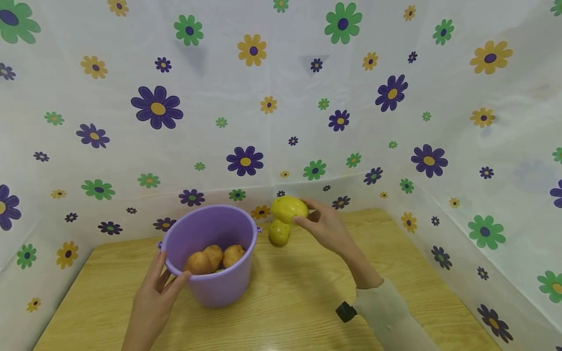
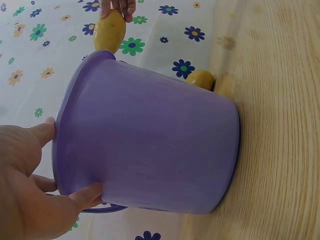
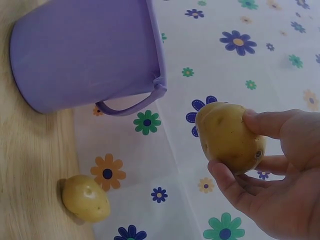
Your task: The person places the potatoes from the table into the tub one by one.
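A purple bucket (image 1: 221, 291) stands upright on the table, with several potatoes (image 1: 199, 263) inside it. My left hand (image 1: 152, 297) grips the bucket's near left rim between thumb and fingers; the left wrist view shows the same hand (image 2: 30, 185) at the rim. To the right of the bucket, my right hand (image 1: 327, 228) holds a potato (image 1: 287, 209) in the air, pinched between thumb and fingertips. In the right wrist view this potato (image 3: 230, 136) is apart from the bucket. Another potato (image 1: 278, 235) lies on the table below and behind the held one.
The wood-grain table (image 1: 298, 312) meets a flower-patterned sheet (image 1: 281, 146) at the back and sides. The bucket's handle (image 3: 132, 107) hangs down on its far side. A small black block (image 1: 346, 312) sits at the right sleeve's cuff.
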A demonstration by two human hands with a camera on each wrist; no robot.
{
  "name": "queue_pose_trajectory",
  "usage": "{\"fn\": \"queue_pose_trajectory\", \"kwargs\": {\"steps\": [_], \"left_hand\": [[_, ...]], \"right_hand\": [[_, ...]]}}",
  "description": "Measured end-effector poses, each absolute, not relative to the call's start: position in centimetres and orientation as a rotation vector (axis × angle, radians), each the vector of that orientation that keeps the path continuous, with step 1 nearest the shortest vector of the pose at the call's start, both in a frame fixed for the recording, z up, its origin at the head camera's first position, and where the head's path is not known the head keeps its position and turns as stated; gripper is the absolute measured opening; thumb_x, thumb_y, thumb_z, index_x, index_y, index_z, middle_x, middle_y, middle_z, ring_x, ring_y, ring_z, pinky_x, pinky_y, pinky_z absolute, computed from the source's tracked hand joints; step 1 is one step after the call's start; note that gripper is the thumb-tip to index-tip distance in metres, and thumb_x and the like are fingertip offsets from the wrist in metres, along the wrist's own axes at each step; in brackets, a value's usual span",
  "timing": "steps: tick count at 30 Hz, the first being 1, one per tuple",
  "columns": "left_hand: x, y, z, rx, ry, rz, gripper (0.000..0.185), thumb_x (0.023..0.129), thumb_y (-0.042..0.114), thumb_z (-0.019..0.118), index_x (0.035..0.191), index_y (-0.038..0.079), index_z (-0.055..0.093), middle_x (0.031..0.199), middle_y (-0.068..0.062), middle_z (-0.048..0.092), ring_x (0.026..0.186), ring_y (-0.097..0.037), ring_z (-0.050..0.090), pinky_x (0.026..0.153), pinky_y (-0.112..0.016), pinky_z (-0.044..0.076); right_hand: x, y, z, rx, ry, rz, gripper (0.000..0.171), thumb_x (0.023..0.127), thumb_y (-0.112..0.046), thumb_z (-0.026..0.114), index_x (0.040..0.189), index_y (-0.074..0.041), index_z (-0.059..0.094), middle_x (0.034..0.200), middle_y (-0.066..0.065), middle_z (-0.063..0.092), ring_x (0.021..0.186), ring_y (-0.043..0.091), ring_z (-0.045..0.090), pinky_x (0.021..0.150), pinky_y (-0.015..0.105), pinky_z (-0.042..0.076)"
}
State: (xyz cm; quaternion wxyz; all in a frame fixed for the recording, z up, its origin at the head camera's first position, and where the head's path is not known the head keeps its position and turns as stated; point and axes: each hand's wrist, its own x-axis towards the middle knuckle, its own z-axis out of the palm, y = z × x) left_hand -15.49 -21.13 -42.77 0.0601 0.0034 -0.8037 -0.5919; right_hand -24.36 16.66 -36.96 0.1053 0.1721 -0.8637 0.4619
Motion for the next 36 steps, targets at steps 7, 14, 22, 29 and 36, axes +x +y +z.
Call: {"fn": "queue_pose_trajectory", "kwargs": {"steps": [7, 14, 22, 29, 36], "left_hand": [[-15.7, -21.3, -42.8, 0.003, -2.444, -1.776, 0.087, 0.102, 0.026, 0.069, 0.166, 0.012, 0.012, 0.171, -0.003, -0.001, 0.149, -0.046, 0.028, 0.095, -0.003, 0.042], [-15.6, -21.3, -43.0, -0.021, -2.41, -1.795, 0.087, 0.102, 0.024, 0.069, 0.166, 0.01, 0.013, 0.171, -0.005, 0.0, 0.149, -0.047, 0.028, 0.096, -0.004, 0.042], [-15.5, -21.1, -43.1, -0.016, -2.384, -1.81, 0.086, 0.101, 0.023, 0.07, 0.166, 0.01, 0.014, 0.172, -0.004, 0.002, 0.149, -0.046, 0.028, 0.096, -0.004, 0.043], [-15.4, -21.0, -43.1, -0.028, -2.386, -1.794, 0.087, 0.102, 0.024, 0.069, 0.166, 0.008, 0.013, 0.171, -0.007, 0.0, 0.148, -0.047, 0.028, 0.097, -0.004, 0.043], [-15.3, -21.0, -43.1, -0.041, -2.366, -1.8, 0.085, 0.102, 0.021, 0.069, 0.165, 0.006, 0.014, 0.172, -0.01, 0.0, 0.148, -0.047, 0.028, 0.097, -0.004, 0.043]], "right_hand": [[-24.6, 15.6, -36.9, 0.54, -2.527, 1.351, 0.057, 0.097, -0.023, 0.076, 0.145, 0.001, 0.056, 0.123, 0.016, 0.068, 0.089, 0.022, 0.071, 0.076, 0.031, 0.063], [-24.6, 13.5, -36.6, 0.619, -2.491, 1.413, 0.056, 0.097, -0.023, 0.076, 0.144, 0.0, 0.057, 0.117, 0.012, 0.069, 0.087, 0.022, 0.069, 0.075, 0.028, 0.062], [-24.8, 10.4, -36.6, 0.67, -2.488, 1.475, 0.053, 0.096, -0.024, 0.077, 0.142, -0.004, 0.06, 0.12, 0.009, 0.068, 0.085, 0.017, 0.069, 0.074, 0.028, 0.063], [-25.2, 8.0, -36.5, 0.734, -2.467, 1.551, 0.054, 0.096, -0.022, 0.077, 0.142, -0.001, 0.06, 0.118, 0.011, 0.07, 0.088, 0.02, 0.069, 0.073, 0.026, 0.061], [-25.4, 5.8, -36.7, 0.774, -2.461, 1.564, 0.05, 0.096, -0.022, 0.076, 0.14, -0.002, 0.062, 0.117, 0.011, 0.07, 0.09, 0.022, 0.067, 0.077, 0.024, 0.062]]}}
